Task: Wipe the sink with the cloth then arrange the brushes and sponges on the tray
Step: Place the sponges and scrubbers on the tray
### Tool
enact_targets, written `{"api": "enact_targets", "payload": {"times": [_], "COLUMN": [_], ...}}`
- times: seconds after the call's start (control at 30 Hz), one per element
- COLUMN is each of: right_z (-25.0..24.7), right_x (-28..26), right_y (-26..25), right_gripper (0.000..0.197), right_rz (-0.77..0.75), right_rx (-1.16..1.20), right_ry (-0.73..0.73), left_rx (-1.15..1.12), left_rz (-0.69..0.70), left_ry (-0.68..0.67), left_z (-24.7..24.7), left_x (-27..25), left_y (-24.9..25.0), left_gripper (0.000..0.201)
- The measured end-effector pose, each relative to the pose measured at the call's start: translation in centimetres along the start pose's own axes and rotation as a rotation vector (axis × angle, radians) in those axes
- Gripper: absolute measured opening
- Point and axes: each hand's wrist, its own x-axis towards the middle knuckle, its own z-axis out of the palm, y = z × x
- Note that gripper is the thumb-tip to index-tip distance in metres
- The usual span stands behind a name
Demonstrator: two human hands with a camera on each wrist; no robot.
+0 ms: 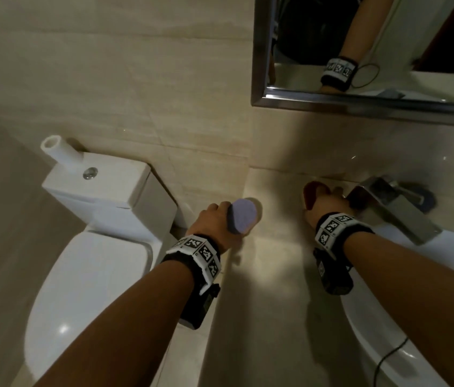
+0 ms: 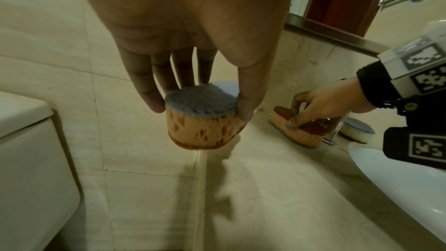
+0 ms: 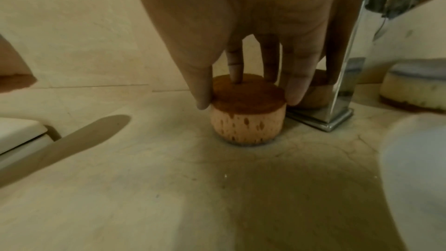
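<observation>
My left hand pinches a sponge with a grey pad between thumb and fingers, and it is lifted above the tabletop. My right hand grips a sponge with a brown top, which stands on the tabletop just beside the base of the chrome tap. A third sponge lies behind the tap. The white sink is on my right and the toilet on my left.
</observation>
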Motion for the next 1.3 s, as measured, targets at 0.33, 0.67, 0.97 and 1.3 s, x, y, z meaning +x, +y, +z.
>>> {"api": "enact_targets", "payload": {"times": [0.33, 0.67, 0.97, 1.3], "right_z": [-0.4, -9.3, -13.3, -10.9], "right_x": [-4.7, -12.7, -19.2, -29.4], "right_y": [1.7, 8.4, 22.1, 44.1], "right_gripper": [0.068, 0.069, 0.081, 0.048], "right_rz": [-0.129, -0.173, -0.022, 0.141], "right_rx": [0.025, 0.065, 0.118, 0.168], "right_ry": [-0.057, 0.011, 0.143, 0.297], "left_rx": [-0.005, 0.061, 0.142, 0.221], "left_rz": [0.081, 0.364, 0.581, 0.707], "left_ry": [0.048, 0.09, 0.118, 0.079], "left_z": [-1.8, -2.7, -1.1, 10.5], "left_x": [-0.9, -4.6, -10.3, -19.7], "left_y": [1.8, 9.9, 22.7, 39.4], "left_gripper": [0.057, 0.049, 0.054, 0.056]}}
